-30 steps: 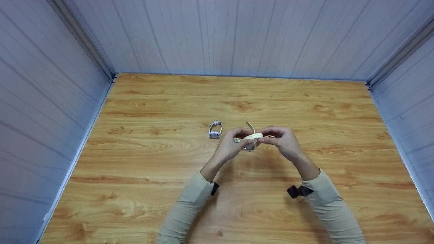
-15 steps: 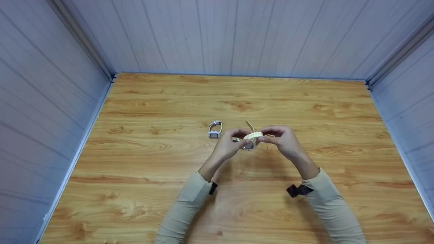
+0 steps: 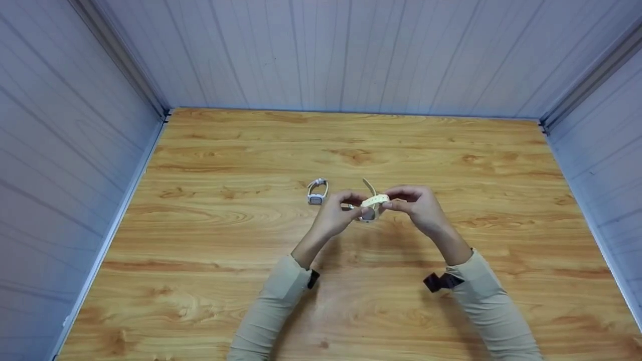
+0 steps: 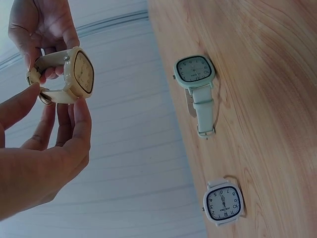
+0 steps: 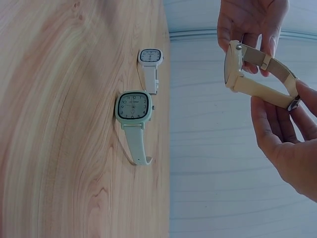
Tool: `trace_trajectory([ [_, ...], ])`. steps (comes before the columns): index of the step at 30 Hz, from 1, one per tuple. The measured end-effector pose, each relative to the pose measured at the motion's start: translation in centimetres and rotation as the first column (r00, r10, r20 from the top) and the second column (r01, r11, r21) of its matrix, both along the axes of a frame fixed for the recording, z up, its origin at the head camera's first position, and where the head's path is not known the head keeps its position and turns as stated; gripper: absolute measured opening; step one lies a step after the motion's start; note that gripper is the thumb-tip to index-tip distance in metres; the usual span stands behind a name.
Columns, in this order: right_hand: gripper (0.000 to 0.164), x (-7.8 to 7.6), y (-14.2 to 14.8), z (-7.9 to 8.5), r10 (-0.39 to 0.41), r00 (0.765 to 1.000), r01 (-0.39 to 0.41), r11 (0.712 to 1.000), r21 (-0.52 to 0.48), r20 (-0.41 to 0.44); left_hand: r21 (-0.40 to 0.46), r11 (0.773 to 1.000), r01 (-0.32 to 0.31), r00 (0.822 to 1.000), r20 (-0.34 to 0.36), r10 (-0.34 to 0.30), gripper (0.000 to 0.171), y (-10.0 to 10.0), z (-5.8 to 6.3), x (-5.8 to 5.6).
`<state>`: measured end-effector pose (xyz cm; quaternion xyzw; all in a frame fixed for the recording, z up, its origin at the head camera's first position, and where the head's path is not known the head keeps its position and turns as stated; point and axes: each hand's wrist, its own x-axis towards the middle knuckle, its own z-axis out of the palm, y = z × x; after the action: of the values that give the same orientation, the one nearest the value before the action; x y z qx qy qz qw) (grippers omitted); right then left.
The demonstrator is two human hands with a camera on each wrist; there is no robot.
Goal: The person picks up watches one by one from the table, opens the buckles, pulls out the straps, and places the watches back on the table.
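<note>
Both hands hold a cream wristwatch [image 3: 375, 201] up over the table. My left hand [image 3: 337, 216] pinches its strap from the left, thumb and fingertips on the band. From the other side, my right hand [image 3: 424, 210] grips the strap near the buckle. The two strap ends overlap, so the band forms a loop, clearest in the right wrist view, where the square watch case [image 5: 234, 67] faces left. A pale green wristwatch [image 4: 194, 69] lies on the table below the hands, partly hidden by them in the head view. To its left is a white wristwatch [image 3: 316, 199].
The wood-grain table [image 3: 241, 150] is enclosed by pale panel walls [image 3: 321, 55] at the back and both sides. Dark wrist mounts [image 3: 441, 283] sit at the sleeve cuffs.
The hands stay nearly in place on the cream wristwatch. My left hand has shifted slightly left, and the strap between the hands tilts a little more. The other two watches remain lying still.
</note>
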<state>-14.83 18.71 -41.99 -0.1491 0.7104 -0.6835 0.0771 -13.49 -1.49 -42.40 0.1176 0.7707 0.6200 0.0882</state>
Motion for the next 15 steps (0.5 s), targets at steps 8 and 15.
trace_trajectory([
  [8,0.023,0.18,0.05,0.03,0.003,1.0,-0.002,1.0,-0.025,0.017,-0.008,1.0,0.002,1.0,0.003,-0.002,0.019,-0.08,-0.19,0.02],
  [15,0.024,0.1,0.11,-0.02,-0.016,1.0,0.016,1.0,-0.014,0.021,0.007,1.0,-0.005,1.0,-0.018,0.005,0.019,-0.12,-0.31,0.06],
])
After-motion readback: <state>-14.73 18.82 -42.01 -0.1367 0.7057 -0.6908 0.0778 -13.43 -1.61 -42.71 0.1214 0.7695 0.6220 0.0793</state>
